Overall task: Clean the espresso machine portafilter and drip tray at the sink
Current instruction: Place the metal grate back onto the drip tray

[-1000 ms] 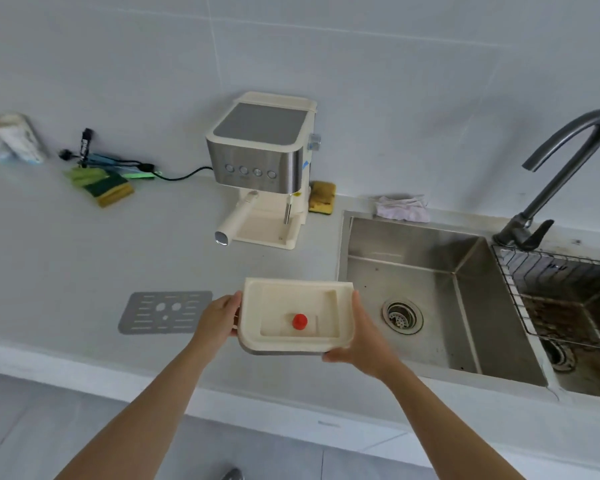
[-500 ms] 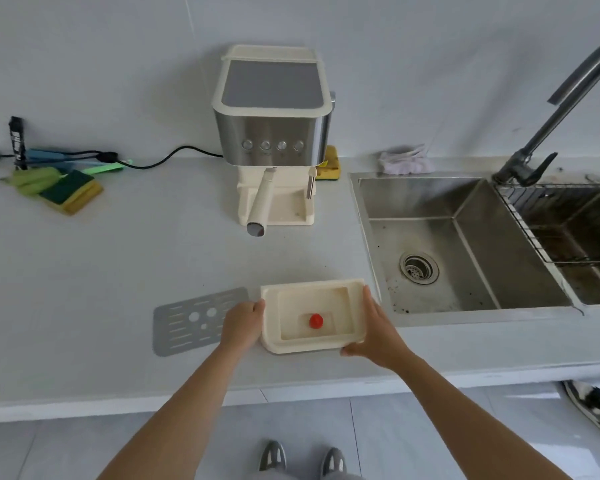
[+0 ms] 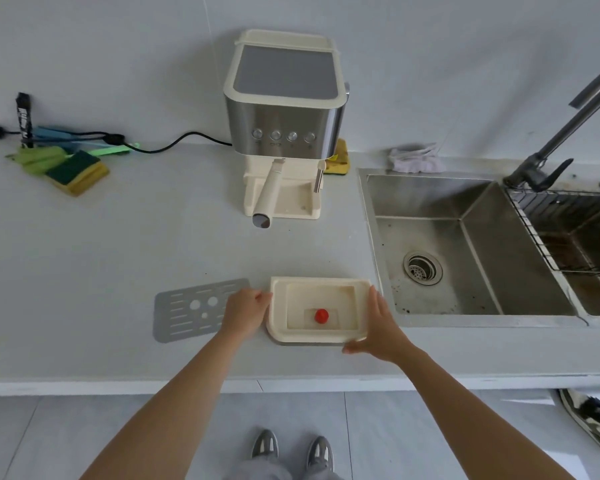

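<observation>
Head view: my drip tray (image 3: 319, 336) sat on the counter (image 3: 84, 254), just left of the sink (image 3: 430, 199).
Left hand (image 3: 245, 311): fingers curled, gripping the tray's left edge.
Right hand (image 3: 378, 323): straight fingers lay against its right edge, thumb at the front corner.
Portafilter (image 3: 269, 192): its handle stuck out of the espresso machine (image 3: 284, 109).
Grate (image 3: 187, 310): flat beside my left hand.

The tray (image 3: 312, 282) sits near the counter's front edge, the left hand (image 3: 245, 313) gripping one side and the right hand (image 3: 378, 327) flat against the other. Just left of the grip, a flat metal grate (image 3: 187, 311) lies on the counter (image 3: 153, 244). Beyond the grip, bare counter runs open up to the coffee machine (image 3: 284, 109), whose handle (image 3: 269, 192) juts toward the tray. Just right of the grip, the sink (image 3: 430, 195) drops away open. Farther right, a wire rack (image 3: 565, 199) covers the second basin, with the tap (image 3: 561, 135) slanting above it.
</observation>
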{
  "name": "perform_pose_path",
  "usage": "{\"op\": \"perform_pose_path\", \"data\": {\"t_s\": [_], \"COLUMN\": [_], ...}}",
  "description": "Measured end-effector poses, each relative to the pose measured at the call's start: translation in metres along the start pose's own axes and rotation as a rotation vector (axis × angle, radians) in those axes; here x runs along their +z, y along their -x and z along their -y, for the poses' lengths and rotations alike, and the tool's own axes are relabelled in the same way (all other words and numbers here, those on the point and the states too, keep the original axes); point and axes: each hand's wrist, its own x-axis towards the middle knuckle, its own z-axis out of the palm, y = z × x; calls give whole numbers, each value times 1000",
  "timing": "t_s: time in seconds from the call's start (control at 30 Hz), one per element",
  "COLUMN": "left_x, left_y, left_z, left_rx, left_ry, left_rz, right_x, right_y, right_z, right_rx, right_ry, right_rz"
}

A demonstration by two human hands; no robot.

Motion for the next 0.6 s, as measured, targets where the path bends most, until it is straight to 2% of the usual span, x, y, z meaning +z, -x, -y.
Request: {"op": "perform_pose_path", "data": {"t_s": [0.17,0.3,0.43,0.53,0.6], "left_x": [-29,-60,-84,-94,-96], "left_y": [14,23,27,23,18], "left_z": [25,57,86,101,108], "left_rx": [-1,-128,-278,-398,-458], "left_ry": [107,144,188,273,333], "left_rz": [-109,-224,-267,-246,-212], "right_x": [-7,0,21,35,39], "right_y": [-16,-34,-45,-52,-61], "right_z": [34,90,145,176,188], "right_rx": [-33,-165,-141,14,128], "right_ry": [139,187,-182,-489,-552], "right_rz": [-1,14,130,194,206]}}
